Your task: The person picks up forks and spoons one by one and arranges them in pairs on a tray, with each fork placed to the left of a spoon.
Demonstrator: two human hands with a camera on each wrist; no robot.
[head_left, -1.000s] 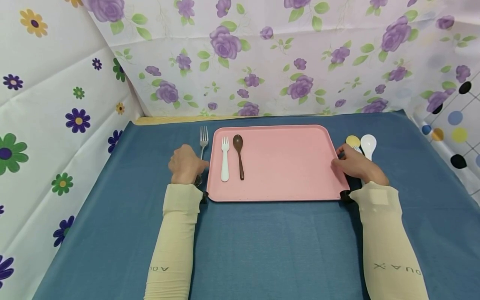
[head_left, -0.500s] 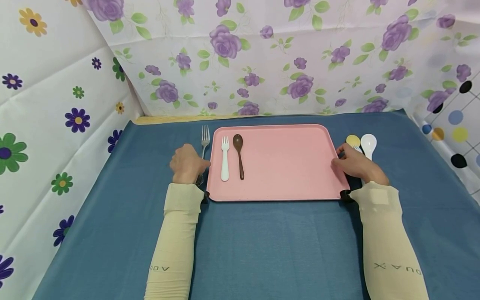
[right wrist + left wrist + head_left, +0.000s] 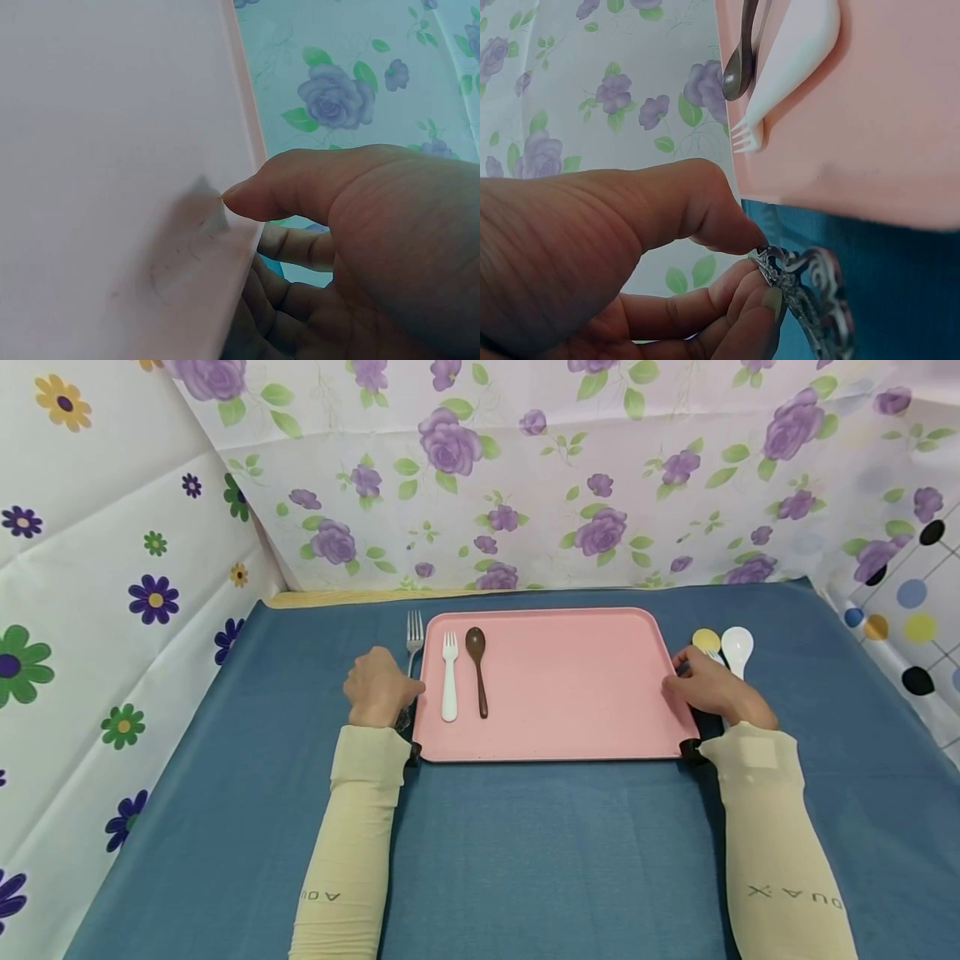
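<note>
A pink tray (image 3: 570, 685) lies on the blue cloth. On its left part are a white fork (image 3: 449, 681) and a dark brown spoon (image 3: 477, 668), side by side. Just beyond the tray's left edge, my left hand (image 3: 380, 687) pinches a silver metal fork (image 3: 414, 633) between thumb and fingers. The ornate openwork handle (image 3: 810, 292) of that fork shows in the left wrist view; in the head view the hand hides part of it. My right hand (image 3: 712, 689) grips the tray's right edge, thumb on top (image 3: 277, 191) and fingers at the outer side and below.
Right of the tray lie a white spoon (image 3: 737, 648), a yellow round-headed utensil (image 3: 706, 642) and a white fork (image 3: 715, 656) partly hidden by my right hand. Flowered sheets (image 3: 525, 477) hang at the back and sides of the blue-covered table (image 3: 555, 860).
My left hand has shifted slightly to the right with the metal fork, closer to the tray's left edge. The right hand and the tray have hardly moved.
</note>
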